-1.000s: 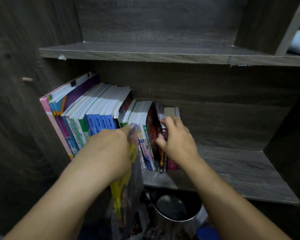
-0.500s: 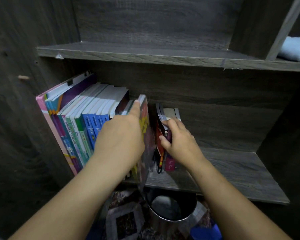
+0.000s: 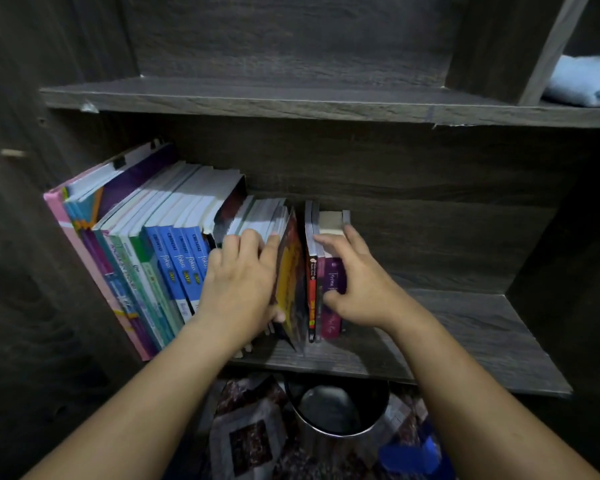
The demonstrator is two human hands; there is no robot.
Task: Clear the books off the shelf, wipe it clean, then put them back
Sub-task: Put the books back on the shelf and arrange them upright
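Bucket [image 3: 336,410]: sitting below both hands, under the shelf's front edge.
Left hand [image 3: 243,289]: gripping the right end of the books [image 3: 153,254], fingers curling over their tops, thumb lying by the yellow book [image 3: 291,278].
Right hand [image 3: 361,292]: pinching the purple book [image 3: 333,275], fingers over its top, thumb pressing its spine.
Shelf [image 3: 465,341]: carrying the books, stretching right of the right hand.
Cloth [image 3: 586,84]: lying far above the right hand.
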